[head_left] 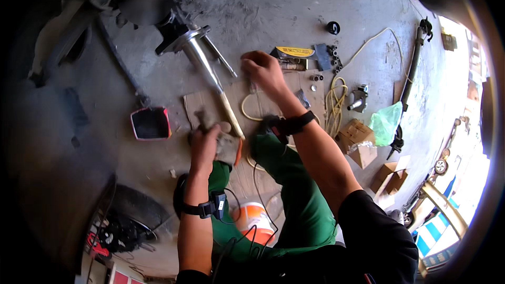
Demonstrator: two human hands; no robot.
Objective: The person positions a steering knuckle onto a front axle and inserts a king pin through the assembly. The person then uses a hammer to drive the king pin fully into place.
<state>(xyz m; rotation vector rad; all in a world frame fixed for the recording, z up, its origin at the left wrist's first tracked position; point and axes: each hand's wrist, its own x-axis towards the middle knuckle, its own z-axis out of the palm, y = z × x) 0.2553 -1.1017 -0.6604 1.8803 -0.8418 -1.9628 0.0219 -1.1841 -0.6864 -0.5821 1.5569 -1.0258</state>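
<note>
My left hand (204, 146) is closed on a grey work glove (227, 149) with an orange edge, low in front of my knees. My right hand (265, 75) is raised ahead, its fingers curled together; whatever they may hold is hidden. Between the hands runs a shiny metal axle shaft (200, 62) with a long pale end (231, 115) pointing toward me. At its far end sits a flanged hub (181, 39), and a thin metal rod (223, 58) stands out beside the shaft. The glove lies close to the pale end.
Flattened cardboard (194, 105) lies under the work. To the right are a yellow-topped box (294, 52), small round parts (335, 57), a coiled yellow hose (334, 108), cardboard boxes (355, 134) and a green plastic bag (386, 123). A white-and-orange bucket (255, 221) stands between my legs.
</note>
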